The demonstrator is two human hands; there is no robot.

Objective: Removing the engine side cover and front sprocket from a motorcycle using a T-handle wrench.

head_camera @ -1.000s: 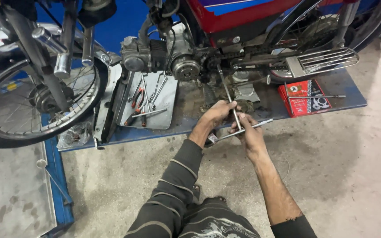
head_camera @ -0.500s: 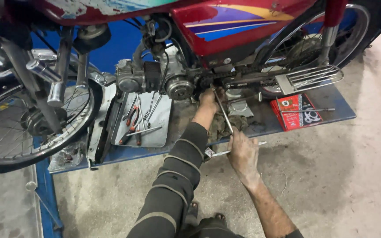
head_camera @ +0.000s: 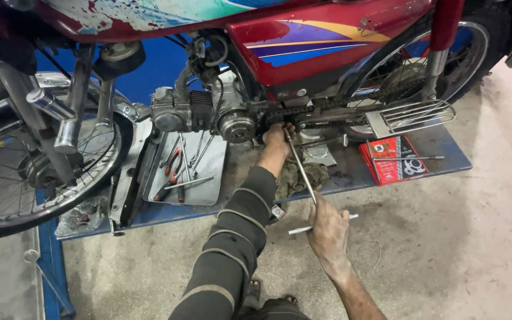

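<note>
- Compared with the earlier frames, the view is being brought closer and lower toward the motorcycle (head_camera: 327,41), and the left hand (head_camera: 277,137) is being pushed further up to the engine side, beside the round engine cover (head_camera: 236,126) and the start of the drive chain (head_camera: 321,109).
- That left hand is being kept curled at the working end of a long T-handle wrench (head_camera: 301,169), apparently so that the tip is being steadied on a fastener; what sits under the fingers is hidden and cannot be told.
- At the near end, the right hand (head_camera: 327,228) is being closed around the wrench's crossbar, whose ends are sticking out on both sides of the fist, a grip that seems suited to turning the shaft.
- Between the two hands, the wrench is being held slanted from the floor side up to the engine, over a crumpled rag (head_camera: 294,178) lying on the blue lift platform (head_camera: 440,155).
- Within easy reach to the left, a metal tray (head_camera: 211,186) is being used for pliers with red grips (head_camera: 174,161) and several spanners, just beside the front wheel (head_camera: 28,172).
- A red parts box (head_camera: 393,161) is lying on the platform under the chromed footrest grille (head_camera: 413,115), well apart from both hands.
- The striped sleeve (head_camera: 229,249) of the left arm is being stretched forward across the concrete floor (head_camera: 463,249), since the work point is sitting low under the red side panel (head_camera: 303,44).
</note>
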